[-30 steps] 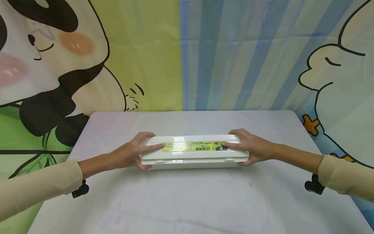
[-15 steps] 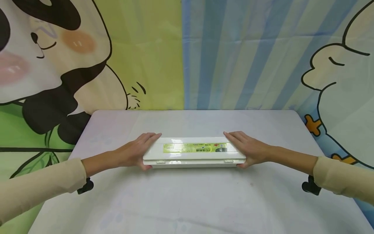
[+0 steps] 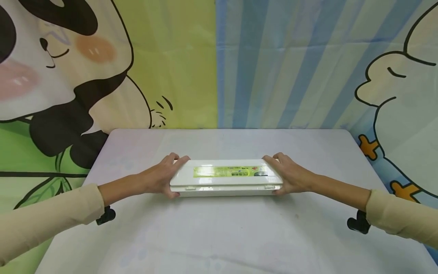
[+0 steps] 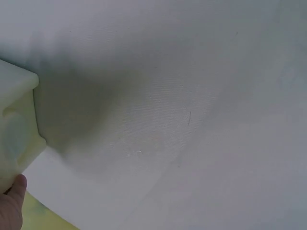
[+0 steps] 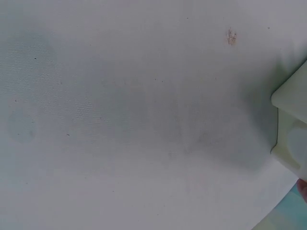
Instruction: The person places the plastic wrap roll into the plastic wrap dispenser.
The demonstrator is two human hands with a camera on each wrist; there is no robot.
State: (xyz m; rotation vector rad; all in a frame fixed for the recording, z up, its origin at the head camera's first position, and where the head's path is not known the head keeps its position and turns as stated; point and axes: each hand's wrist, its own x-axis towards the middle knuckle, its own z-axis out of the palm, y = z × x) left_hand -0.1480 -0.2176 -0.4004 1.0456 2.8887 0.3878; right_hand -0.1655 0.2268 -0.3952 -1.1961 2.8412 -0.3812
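Note:
A long white plastic cling film box (image 3: pixel 226 182) with a yellow-green label (image 3: pixel 230 171) lies across the table in the head view. My left hand (image 3: pixel 167 175) grips its left end, some digits at the far corner and one low at the near side. At the right end, my right hand (image 3: pixel 289 175) holds it the same way. The left wrist view catches one end of the box (image 4: pixel 17 91) and a digit of the left hand (image 4: pixel 12 206). In the right wrist view the other end of the box (image 5: pixel 292 93) shows, with a fingertip at the edge.
A pale cloth covers the table (image 3: pixel 219 236). Behind it hangs a printed curtain (image 3: pixel 191 64) with cartoon animals and blue stripes. Dark wrist mounts (image 3: pixel 107 215) hang below both cuffs.
Both index fingers have come off the lid, and the hands now hold the box's ends. The box looks slightly smaller in the head view, with less of its front side showing.

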